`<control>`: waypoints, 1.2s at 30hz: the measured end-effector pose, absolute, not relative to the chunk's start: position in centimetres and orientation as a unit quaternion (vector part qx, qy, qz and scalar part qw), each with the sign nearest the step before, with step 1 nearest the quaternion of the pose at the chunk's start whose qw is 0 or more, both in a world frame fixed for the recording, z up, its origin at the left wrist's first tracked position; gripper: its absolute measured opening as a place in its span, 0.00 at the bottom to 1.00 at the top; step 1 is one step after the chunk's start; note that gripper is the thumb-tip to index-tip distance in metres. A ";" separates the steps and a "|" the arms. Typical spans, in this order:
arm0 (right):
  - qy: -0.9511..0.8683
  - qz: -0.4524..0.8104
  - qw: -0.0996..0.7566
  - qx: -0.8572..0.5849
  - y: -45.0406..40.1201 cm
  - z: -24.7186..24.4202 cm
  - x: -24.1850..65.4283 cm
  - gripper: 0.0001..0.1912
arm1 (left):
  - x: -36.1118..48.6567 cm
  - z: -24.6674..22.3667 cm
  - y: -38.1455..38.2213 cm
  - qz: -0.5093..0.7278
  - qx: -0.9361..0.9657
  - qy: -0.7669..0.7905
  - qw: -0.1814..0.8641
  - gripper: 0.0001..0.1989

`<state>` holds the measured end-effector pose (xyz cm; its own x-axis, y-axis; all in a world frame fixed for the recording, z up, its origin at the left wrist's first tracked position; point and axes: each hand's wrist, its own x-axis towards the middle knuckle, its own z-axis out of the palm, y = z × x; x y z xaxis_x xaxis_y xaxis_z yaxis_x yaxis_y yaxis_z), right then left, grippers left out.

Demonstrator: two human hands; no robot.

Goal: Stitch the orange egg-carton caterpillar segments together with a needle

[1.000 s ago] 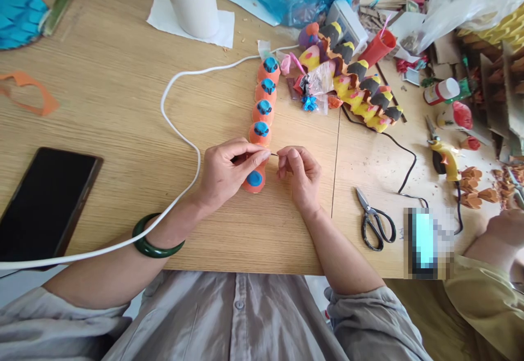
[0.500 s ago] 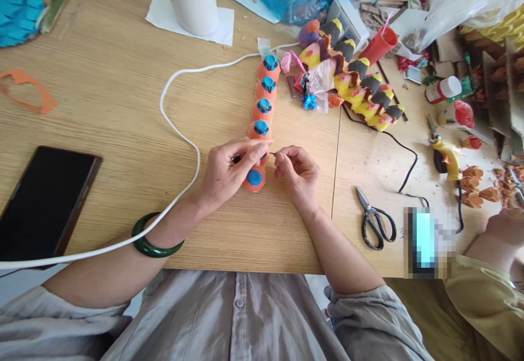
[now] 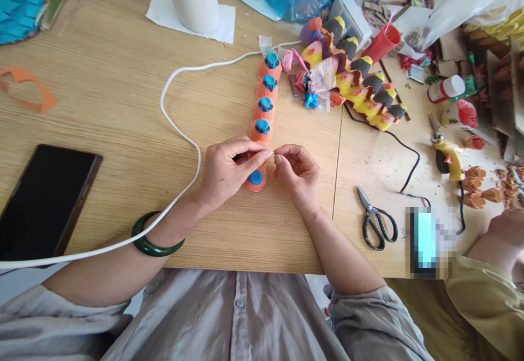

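Observation:
An orange strip of bumps topped with blue discs (image 3: 263,109) lies upright in view at the middle of the table. Small dark pieces sit on its upper blue discs; the lowest disc is plain blue. My left hand (image 3: 231,170) is over the strip's lower part, thumb and fingertips pinched and hiding one bump. Just right of the strip, my right hand (image 3: 298,175) is closed in a pinch on a tiny dark piece. The two hands' fingertips meet around that piece; whether the left also grips it is too small to tell.
A white cable (image 3: 180,126) crosses my left forearm. Black-handled scissors (image 3: 375,220) lie right of my right arm, a phone (image 3: 45,203) at left. Painted yellow-black pieces (image 3: 360,77) and a yellow glue gun (image 3: 449,156) are farther right. A person's hand (image 3: 505,235) rests at the right edge.
My left fingertips have closed in toward my right fingertips and now touch or nearly touch them. The view has shifted slightly; the strip seems to lie as before.

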<state>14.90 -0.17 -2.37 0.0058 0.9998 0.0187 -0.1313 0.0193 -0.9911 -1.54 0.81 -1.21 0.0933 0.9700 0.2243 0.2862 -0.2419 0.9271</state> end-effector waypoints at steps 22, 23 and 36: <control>-0.443 0.542 0.530 -0.479 0.0 -2.5 15.2 0.20 | -1.3 -0.6 0.8 0.463 0.631 0.482 0.395 0.10; -0.447 0.542 0.529 -0.476 0.0 -2.5 15.2 0.19 | -1.3 -0.7 0.9 0.462 0.635 0.477 0.394 0.10; -0.466 0.539 0.516 -0.476 -0.1 -2.5 15.2 0.21 | -1.4 -1.0 0.9 0.472 0.664 0.448 0.368 0.06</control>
